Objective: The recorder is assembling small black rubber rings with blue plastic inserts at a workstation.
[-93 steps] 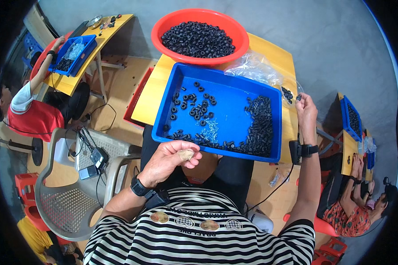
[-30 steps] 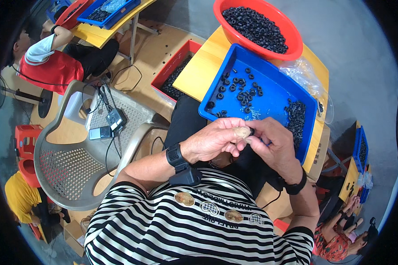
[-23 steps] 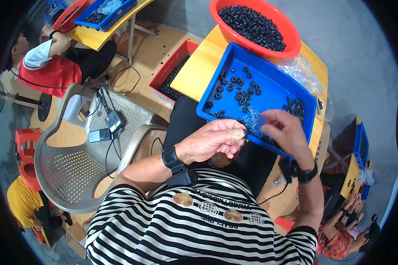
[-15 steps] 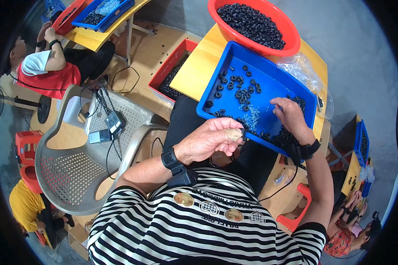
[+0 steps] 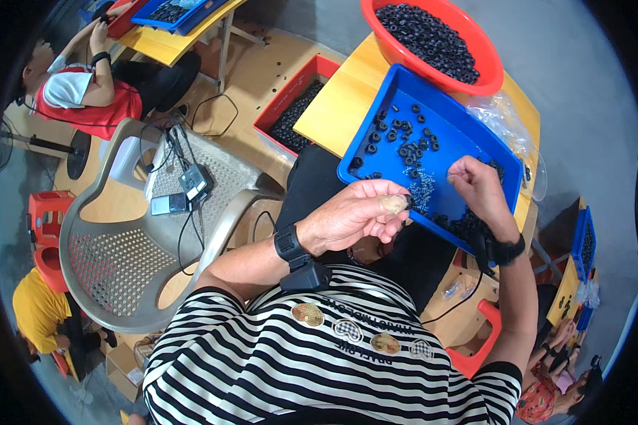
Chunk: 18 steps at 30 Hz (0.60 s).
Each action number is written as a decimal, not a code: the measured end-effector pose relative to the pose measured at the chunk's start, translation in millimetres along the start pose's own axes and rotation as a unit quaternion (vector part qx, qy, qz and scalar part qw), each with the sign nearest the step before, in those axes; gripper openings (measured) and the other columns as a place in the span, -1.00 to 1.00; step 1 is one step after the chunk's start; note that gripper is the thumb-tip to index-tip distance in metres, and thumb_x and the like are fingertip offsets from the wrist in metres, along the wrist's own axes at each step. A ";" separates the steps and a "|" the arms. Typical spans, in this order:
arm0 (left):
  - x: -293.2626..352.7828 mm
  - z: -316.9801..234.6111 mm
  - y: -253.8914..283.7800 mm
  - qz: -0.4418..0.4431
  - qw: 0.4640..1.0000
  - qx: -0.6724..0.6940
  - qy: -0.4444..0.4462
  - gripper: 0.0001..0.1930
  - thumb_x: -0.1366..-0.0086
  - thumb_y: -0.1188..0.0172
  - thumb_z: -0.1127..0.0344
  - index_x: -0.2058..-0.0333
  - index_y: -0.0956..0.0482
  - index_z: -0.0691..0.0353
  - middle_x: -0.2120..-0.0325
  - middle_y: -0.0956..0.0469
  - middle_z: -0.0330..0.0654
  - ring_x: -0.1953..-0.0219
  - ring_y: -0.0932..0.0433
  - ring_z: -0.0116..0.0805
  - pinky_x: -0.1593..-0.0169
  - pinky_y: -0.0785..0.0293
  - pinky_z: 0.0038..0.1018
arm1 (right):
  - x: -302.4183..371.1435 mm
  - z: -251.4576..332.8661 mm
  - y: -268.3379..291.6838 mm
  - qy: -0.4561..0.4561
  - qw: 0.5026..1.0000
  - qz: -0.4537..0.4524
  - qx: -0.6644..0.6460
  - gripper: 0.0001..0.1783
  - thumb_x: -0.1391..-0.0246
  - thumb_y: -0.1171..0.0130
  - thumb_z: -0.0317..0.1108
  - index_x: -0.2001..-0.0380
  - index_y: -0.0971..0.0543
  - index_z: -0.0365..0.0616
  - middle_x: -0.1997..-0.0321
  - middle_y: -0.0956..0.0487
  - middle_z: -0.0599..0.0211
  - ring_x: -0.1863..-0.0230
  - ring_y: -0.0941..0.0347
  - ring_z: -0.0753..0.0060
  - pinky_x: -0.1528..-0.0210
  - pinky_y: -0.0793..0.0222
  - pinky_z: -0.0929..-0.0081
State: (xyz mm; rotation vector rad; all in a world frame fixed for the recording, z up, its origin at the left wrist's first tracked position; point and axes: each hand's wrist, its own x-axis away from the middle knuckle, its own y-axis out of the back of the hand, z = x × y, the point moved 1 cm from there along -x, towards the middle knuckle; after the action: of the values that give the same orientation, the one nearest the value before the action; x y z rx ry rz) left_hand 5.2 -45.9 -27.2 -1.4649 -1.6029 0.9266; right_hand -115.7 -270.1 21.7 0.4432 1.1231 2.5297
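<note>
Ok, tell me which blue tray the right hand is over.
The nearest blue tray, directly before the person, under the right hand; the other blue trays sit farther off, upper left and far right.

The tray (image 5: 468, 127) is smooth, glossy plastic, and so is the basin (image 5: 493, 74). The black pieces (image 5: 429, 42) look like rubber or plastic with a dull sheen. The bag (image 5: 500, 120) is thin, crinkled, shiny plastic. The tabletop (image 5: 340, 106) looks like smooth wood, the chair (image 5: 120, 273) is matt, perforated plastic, the shirt (image 5: 333, 354) soft matt cloth, and the carton (image 5: 124, 372) dull cardboard.
</note>
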 end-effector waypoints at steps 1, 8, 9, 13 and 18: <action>-0.6 0.2 -0.5 0.000 1.000 0.009 0.000 -0.80 -0.29 -0.08 0.32 0.17 -0.44 0.28 0.37 -0.49 -0.20 0.48 -0.48 -0.49 0.39 -0.52 -0.59 | 6.9 19.4 1.9 -0.002 0.995 -0.008 -0.095 -0.97 -0.05 -0.13 -0.53 0.39 -0.52 -0.22 0.47 -0.50 0.47 0.49 -0.31 0.80 0.43 -0.30 0.75; -3.3 0.1 -11.6 -0.010 0.999 0.036 -0.014 -0.81 -0.28 -0.10 0.30 0.20 -0.44 0.26 0.43 -0.49 -0.22 0.51 -0.49 -0.58 0.42 -0.54 -0.63 | 45.2 85.7 -11.5 0.063 0.931 -0.049 -0.355 -0.85 -0.04 -0.14 -0.55 0.27 -0.53 -0.27 0.35 -0.56 0.41 0.41 -0.38 0.73 0.36 -0.31 0.76; -3.2 0.5 -13.2 -0.007 0.999 0.036 -0.013 -0.82 -0.29 -0.10 0.30 0.21 -0.44 0.27 0.44 -0.49 -0.23 0.51 -0.49 -0.59 0.41 -0.55 -0.63 | 47.7 87.3 -14.9 0.077 0.922 -0.061 -0.375 -0.85 -0.04 -0.14 -0.56 0.27 -0.53 -0.28 0.30 -0.57 0.37 0.37 -0.39 0.71 0.32 -0.32 0.75; -4.4 6.9 -10.8 0.029 0.998 0.056 -0.013 -0.75 -0.29 -0.08 0.29 0.12 -0.43 0.31 0.37 -0.48 -0.14 0.45 -0.50 -0.44 0.35 -0.57 -0.55 | 52.7 91.8 -28.7 0.114 0.924 -0.085 -0.354 -0.84 0.00 -0.16 -0.62 0.29 -0.54 -0.29 0.23 -0.52 0.33 0.25 -0.42 0.63 0.18 -0.34 0.70; -3.1 6.5 -16.3 0.047 0.996 0.068 -0.042 -0.75 -0.29 -0.08 0.30 0.12 -0.43 0.31 0.40 -0.47 -0.15 0.49 -0.51 -0.45 0.35 -0.58 -0.54 | 54.6 89.5 -36.4 0.117 0.933 -0.097 -0.326 -0.86 0.02 -0.16 -0.65 0.33 -0.54 -0.30 0.25 -0.49 0.36 0.26 -0.43 0.63 0.20 -0.36 0.71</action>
State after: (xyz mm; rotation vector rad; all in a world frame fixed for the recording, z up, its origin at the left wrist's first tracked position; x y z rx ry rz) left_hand -7.7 -50.4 -15.8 -1.4320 -1.5093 1.1416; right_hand -121.4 -165.7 59.3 -0.1403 0.3099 2.6185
